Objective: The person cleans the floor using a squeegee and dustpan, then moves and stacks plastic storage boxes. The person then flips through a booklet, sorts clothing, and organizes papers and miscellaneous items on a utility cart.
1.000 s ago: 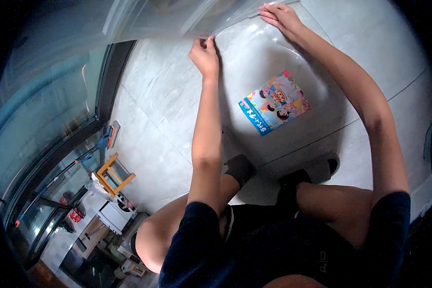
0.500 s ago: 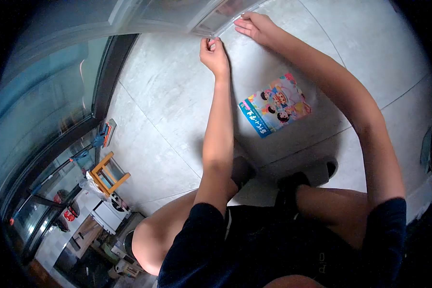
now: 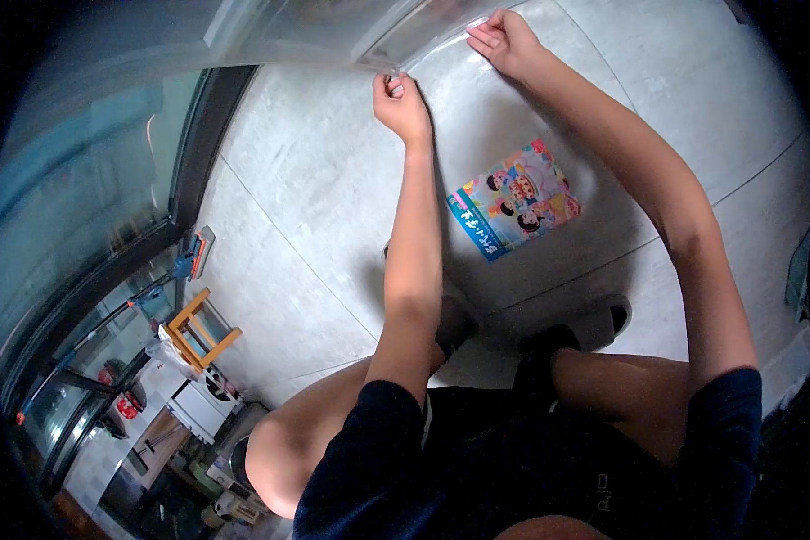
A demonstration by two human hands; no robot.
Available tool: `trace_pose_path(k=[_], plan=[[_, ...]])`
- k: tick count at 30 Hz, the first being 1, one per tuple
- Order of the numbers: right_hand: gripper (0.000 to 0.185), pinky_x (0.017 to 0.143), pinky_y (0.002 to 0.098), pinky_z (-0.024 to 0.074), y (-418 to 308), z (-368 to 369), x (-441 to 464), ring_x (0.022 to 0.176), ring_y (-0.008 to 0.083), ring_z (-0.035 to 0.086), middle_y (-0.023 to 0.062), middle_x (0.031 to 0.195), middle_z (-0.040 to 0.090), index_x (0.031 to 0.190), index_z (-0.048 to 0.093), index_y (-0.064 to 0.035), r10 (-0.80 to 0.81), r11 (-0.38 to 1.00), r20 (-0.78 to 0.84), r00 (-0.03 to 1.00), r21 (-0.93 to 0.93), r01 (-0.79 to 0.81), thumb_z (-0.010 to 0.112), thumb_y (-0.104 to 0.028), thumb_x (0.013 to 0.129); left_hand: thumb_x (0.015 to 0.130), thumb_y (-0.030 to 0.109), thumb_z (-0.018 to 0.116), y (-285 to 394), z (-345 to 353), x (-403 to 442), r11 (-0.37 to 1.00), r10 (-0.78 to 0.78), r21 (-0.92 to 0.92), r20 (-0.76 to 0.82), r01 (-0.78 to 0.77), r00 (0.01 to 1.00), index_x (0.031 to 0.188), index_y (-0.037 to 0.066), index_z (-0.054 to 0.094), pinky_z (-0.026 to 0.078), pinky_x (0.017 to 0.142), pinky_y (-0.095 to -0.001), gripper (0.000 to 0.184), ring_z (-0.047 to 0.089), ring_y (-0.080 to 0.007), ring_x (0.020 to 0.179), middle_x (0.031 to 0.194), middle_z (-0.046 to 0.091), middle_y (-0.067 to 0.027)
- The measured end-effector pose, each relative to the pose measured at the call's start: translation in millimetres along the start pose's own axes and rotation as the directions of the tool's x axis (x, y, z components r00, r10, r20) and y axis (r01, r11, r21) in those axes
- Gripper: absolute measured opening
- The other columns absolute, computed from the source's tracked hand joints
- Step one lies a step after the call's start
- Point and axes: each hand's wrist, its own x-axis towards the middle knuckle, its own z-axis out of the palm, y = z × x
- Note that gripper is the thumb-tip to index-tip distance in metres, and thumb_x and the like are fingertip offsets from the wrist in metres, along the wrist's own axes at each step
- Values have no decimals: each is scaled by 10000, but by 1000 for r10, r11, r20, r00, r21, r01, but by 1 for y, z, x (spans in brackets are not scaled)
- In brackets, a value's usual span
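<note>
Top of view: clear sheet (image 3: 288,34) stretched across, its lower edge meeting both hands. Left hand (image 3: 401,99) curled tight, thumb and fingers together, clamped on the edge of the sheet. Right hand (image 3: 510,47) farther right along that same edge, fingers side by side and fairly straight, thumb apart from them; tips touch the film, but cannot tell whether they close on it. Both arms reach well forward, the right one bowed outward at the elbow.

Book (image 3: 515,200) flat on the grey tiled floor (image 3: 306,180), between the forearms, lying at a slant and touched by neither hand. Cover up: cartoon figures in bright colours, a blue band with white characters along one side (too small to read with confidence).

Wearer is low, knees bent. Open-toed slipper (image 3: 606,324) on the right foot, resting on the tiles below the book; the left foot is dim, partly behind the forearm.

Off left: glass panel (image 3: 81,171) in a dark frame (image 3: 209,135); beside the frame, a blue and orange mop head (image 3: 198,254). Wooden stool (image 3: 192,331) just below that, a white box (image 3: 202,409) lower still.
</note>
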Motion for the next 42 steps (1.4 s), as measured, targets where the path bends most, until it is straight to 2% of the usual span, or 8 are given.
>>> trace_pose_path(k=[7,8,10,11,15,25,31,42], plan=[[39,971,457,408,-3,-5,-1,974,257,539,78,818,537,729,507,-60,26,986,3,1000,-167,-25,519,-52,764,779,26,608,7,18,-12,985,89,163,-151,-65,984,984,-32,513,415,603,-240,233,507,-109,677,829,563,-64],[45,968,451,414,-4,-16,8,991,258,547,78,827,549,734,511,-56,50,990,77,996,-135,-39,522,-52,777,791,56,581,23,22,-12,953,-230,-224,-87,206,969,997,-22,482,434,695,-272,241,518,-162,788,907,549,-107],[53,964,445,420,-5,-24,10,1008,260,555,79,835,560,739,516,-51,81,992,148,986,-111,-65,526,-52,790,816,115,526,44,25,-16,304,-623,-729,335,613,707,1022,-2,421,470,880,-337,259,541,-267,1009,1063,519,-192],[40,962,436,425,-8,-24,4,1034,265,559,87,869,574,763,523,-46,81,989,199,977,-134,-55,527,-53,802,846,202,493,38,34,-14,140,-594,-766,442,627,672,1098,-30,399,430,972,-407,355,482,-321,1148,1193,477,-213],[108,919,380,478,-13,-14,-21,1066,273,578,134,994,596,935,507,-26,30,971,229,973,-236,26,529,-118,882,857,326,486,47,56,-14,-63,-565,-730,588,680,579,1347,-25,279,328,1053,-403,638,382,-292,1266,1369,389,-141],[308,877,349,524,-9,-9,-42,1023,268,605,210,1126,565,1059,422,3,-147,904,205,968,-368,215,496,-275,948,841,453,577,59,63,-26,-137,-568,-845,495,517,657,1400,46,173,330,1048,-396,800,298,-268,1327,1429,290,-130],[299,866,345,529,-6,-12,-48,994,261,613,216,1102,579,1029,419,8,-180,892,225,958,-373,255,495,-270,950,830,400,624,59,65,-4,-142,-689,-757,538,637,486,1354,168,250,400,967,-474,685,419,-283,1071,1307,354,-94],[242,834,332,542,-8,-13,-41,957,233,628,189,1079,597,989,465,-20,-181,890,177,968,-389,237,485,-259,955,804,259,566,57,56,6,-48,-754,-610,541,791,372,1247,149,370,466,874,-466,497,461,-279,991,1187,482,-105]])
